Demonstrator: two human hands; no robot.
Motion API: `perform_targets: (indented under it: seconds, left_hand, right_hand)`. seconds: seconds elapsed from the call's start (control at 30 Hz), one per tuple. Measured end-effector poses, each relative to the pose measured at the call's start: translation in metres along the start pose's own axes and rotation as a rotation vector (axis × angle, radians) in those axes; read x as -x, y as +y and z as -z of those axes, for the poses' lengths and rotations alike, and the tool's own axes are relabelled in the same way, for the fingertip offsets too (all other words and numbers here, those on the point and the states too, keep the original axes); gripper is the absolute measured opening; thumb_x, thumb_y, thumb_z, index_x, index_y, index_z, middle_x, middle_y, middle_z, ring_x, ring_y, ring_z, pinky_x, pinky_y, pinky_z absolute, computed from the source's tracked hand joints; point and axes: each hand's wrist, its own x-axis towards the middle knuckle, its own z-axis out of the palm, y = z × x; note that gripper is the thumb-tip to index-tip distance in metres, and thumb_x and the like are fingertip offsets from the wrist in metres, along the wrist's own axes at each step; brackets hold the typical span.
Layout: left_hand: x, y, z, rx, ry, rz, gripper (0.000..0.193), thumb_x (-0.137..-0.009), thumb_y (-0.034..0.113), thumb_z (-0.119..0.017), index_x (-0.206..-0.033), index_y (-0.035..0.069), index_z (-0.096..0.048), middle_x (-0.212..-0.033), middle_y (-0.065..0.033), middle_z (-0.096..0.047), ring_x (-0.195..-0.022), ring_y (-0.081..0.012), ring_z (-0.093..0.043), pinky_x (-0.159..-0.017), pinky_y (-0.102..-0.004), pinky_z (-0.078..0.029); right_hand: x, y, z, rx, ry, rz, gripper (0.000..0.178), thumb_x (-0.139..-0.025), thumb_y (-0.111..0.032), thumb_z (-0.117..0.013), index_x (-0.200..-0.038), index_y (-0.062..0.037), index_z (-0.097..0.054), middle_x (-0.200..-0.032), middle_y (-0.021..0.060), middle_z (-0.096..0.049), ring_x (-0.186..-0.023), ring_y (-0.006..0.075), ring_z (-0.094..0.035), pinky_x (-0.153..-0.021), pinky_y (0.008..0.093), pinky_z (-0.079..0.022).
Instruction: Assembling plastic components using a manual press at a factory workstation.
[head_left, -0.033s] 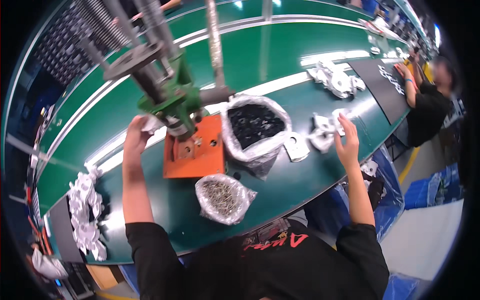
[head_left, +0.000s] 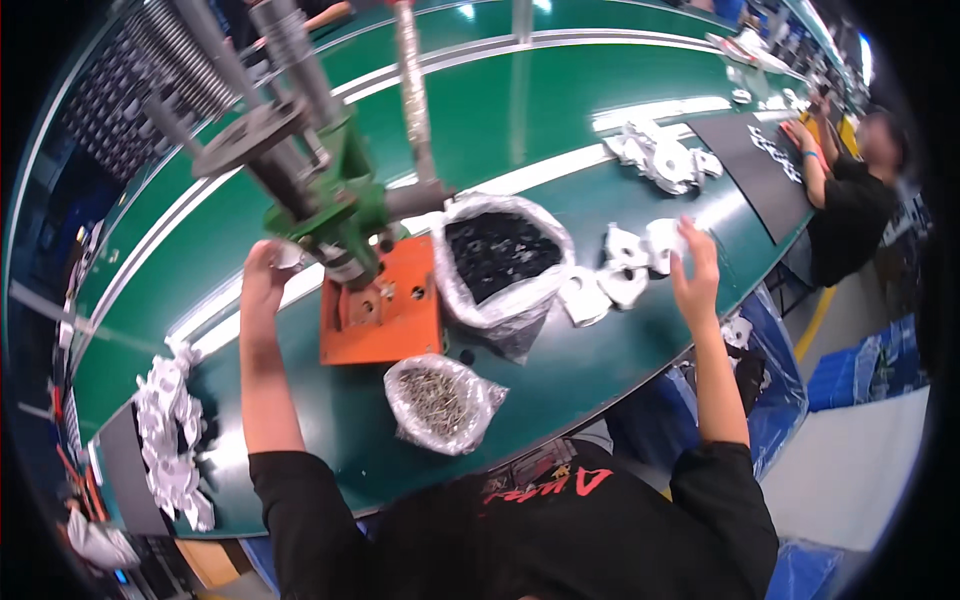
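Observation:
Beside the green press (head_left: 345, 215), at its left, my left hand (head_left: 264, 275) has closed its fingers on a small white part (head_left: 288, 257). My right hand (head_left: 700, 270) is over the table at the right, fingers apart. Its fingertips are right at the edge of a white plate-like part (head_left: 662, 246); whether they touch it is unclear. More white parts (head_left: 625, 265) with holes lie just left of it, in a loose row. An orange fixture block (head_left: 385, 340) sits under the press.
A clear bag of black pieces (head_left: 505, 250) and a bag of small metal pins (head_left: 437, 400) stand by the block. Heaps of white parts lie at far left (head_left: 172, 440) and far right (head_left: 665, 160). A person (head_left: 860, 210) sits at the right beside a dark mat (head_left: 750, 170).
The white part at my right hand has turned flatter, and the hand has drawn slightly right of it. My left hand still holds its part. The whole view has shifted a little.

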Motion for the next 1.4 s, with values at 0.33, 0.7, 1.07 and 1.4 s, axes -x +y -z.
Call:
perform_targets:
  seconds: [0.33, 0.7, 1.07, 1.4]
  left_hand:
    - [-0.020, -0.033, 0.033, -0.360, 0.000, -0.302, 0.039, -0.093, 0.022, -0.052, -0.128, 0.008, -0.046, -0.117, -0.0065, -0.056, -0.105, -0.0185, -0.055, -0.091, -0.0338, -0.047]
    - [0.215, -0.027, 0.034, -0.337, 0.381, -0.034, 0.019, -0.093, 0.016, -0.051, -0.103, 0.000, -0.048, -0.090, -0.0150, -0.063, -0.077, -0.0201, -0.064, -0.067, -0.0289, -0.052]
    - [0.211, -0.042, 0.026, -0.473, 0.462, -0.124, 0.014, -0.095, 0.016, -0.048, -0.094, 0.002, -0.051, -0.085, -0.0097, -0.062, -0.071, -0.0136, -0.060, -0.055, -0.0208, -0.046]
    - [0.210, -0.055, 0.027, -0.481, 0.493, -0.193, 0.016, -0.094, 0.016, -0.049, -0.097, 0.000, -0.052, -0.087, -0.0108, -0.062, -0.072, -0.0148, -0.060, -0.056, -0.0220, -0.046]
  right_hand:
    - [-0.110, 0.216, -0.034, 0.187, -0.040, -0.668, 0.048, -0.083, -0.051, -0.055, -0.117, -0.0174, -0.062, -0.140, 0.0177, -0.040, -0.127, 0.0357, -0.039, -0.103, 0.0480, -0.029]
    - [-0.121, 0.286, -0.098, -0.359, -0.455, -0.594, 0.042, -0.090, -0.027, -0.050, -0.119, 0.0015, -0.058, -0.111, 0.0124, -0.064, -0.099, 0.0173, -0.058, -0.086, 0.0256, -0.044]
    - [-0.100, 0.077, -0.026, -0.188, -0.078, -0.456, 0.029, -0.085, -0.021, -0.062, -0.109, -0.0043, -0.064, -0.102, 0.0111, -0.065, -0.094, 0.0178, -0.061, -0.082, 0.0295, -0.045]
    - [-0.131, 0.158, -0.174, -0.093, -0.256, -0.271, 0.062, -0.079, -0.042, -0.067, -0.135, -0.0248, -0.046, -0.128, 0.0224, -0.045, -0.117, 0.0344, -0.046, -0.099, 0.0391, -0.037]
